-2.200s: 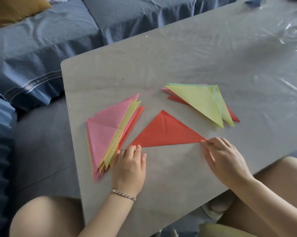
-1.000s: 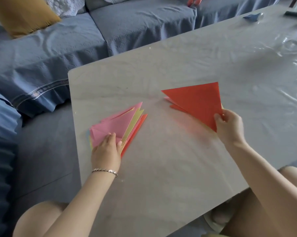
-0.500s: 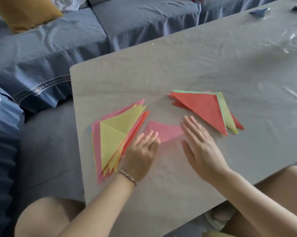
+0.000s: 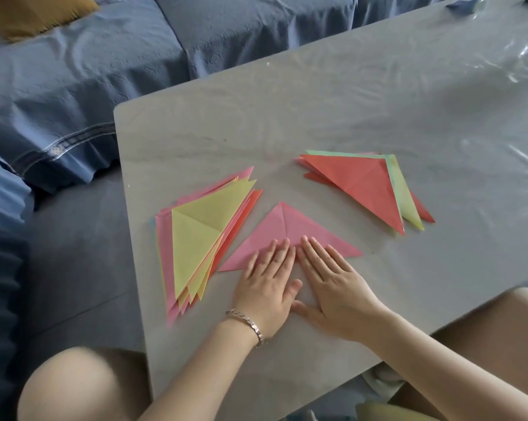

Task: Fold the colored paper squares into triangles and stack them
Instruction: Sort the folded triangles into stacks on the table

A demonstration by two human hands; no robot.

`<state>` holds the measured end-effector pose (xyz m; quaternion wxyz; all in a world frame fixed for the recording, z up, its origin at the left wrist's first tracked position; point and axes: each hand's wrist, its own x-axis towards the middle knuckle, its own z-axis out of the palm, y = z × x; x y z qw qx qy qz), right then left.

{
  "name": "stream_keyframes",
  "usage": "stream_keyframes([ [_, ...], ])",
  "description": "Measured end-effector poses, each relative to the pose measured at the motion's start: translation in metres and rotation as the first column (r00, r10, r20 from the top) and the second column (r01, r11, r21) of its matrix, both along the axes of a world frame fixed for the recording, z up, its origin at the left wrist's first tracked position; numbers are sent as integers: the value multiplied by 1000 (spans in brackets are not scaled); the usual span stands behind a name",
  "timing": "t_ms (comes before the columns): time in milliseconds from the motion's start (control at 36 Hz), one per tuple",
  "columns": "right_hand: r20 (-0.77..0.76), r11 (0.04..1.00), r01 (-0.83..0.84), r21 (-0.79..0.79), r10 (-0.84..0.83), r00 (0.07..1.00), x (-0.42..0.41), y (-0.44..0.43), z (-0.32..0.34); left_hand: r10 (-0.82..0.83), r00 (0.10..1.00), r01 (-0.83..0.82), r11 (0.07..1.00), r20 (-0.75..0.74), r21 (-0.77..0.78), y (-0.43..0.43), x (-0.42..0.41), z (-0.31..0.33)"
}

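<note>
Grey table [image 4: 317, 117], blue sofa [image 4: 104, 71] behind. Pink folded paper triangle [image 4: 290, 229] flat at frame centre, between yellow-topped paper pile [image 4: 196, 235] and red-topped triangle stack [image 4: 363, 183]. Left hand [image 4: 265, 287], right hand [image 4: 332, 284] press its lower edge, fingers [image 4: 316, 253] straight, together. Advice: sweep outward, firm, corners matched.

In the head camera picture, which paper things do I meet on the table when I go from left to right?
pile topped by a yellow triangle → single pink triangle → pile topped by a red triangle
</note>
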<state>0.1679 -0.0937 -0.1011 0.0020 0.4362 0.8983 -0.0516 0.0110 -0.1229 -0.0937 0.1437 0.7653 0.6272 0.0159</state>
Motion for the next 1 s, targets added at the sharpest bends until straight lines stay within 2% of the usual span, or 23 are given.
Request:
stream_keyframes([
  [139, 54, 1000, 15, 3, -15, 998, 6, 0, 4, 33, 998, -38, 995, -52, -97, -12, -7, 6],
  [306, 87, 997, 78, -4, -77, 993, 15, 0, 8, 161, 983, -167, 984, -89, -66, -25, -17, 4],
  [389, 80, 994, 108, 2, -108, 991, 24, 0, 4, 250, 957, -254, 967, -146, -13, -30, -20, -1],
  [444, 80, 991, 131, 12, -132, 988, 31, 0, 2, 302, 944, -302, 953, -131, 22, -31, -19, -4],
  [639, 90, 963, 270, -11, -268, 959, 42, -2, 7, 397, 909, -396, 918, -127, 31, -31, -17, -5],
  [750, 92, 955, 296, -28, -293, 952, 42, -3, 9, 411, 902, -411, 911, -133, 29, -30, -17, -6],
  [833, 41, 961, 276, -8, -275, 961, 42, -3, 8, 400, 907, -398, 916, -134, 43, -31, -18, -8],
  [889, -55, 953, 300, -50, -302, 952, 39, 2, 15, 399, 909, -394, 917, -124, 64, -30, -19, -9],
  [944, -215, 931, 350, -98, -364, 906, 33, 11, 28, 394, 914, -386, 918, -99, 97, -30, -18, -9],
  [1000, -277, 908, 391, -149, -418, 865, 23, 21, 39, 394, 916, -388, 918, -79, 81, -30, -17, -9],
])
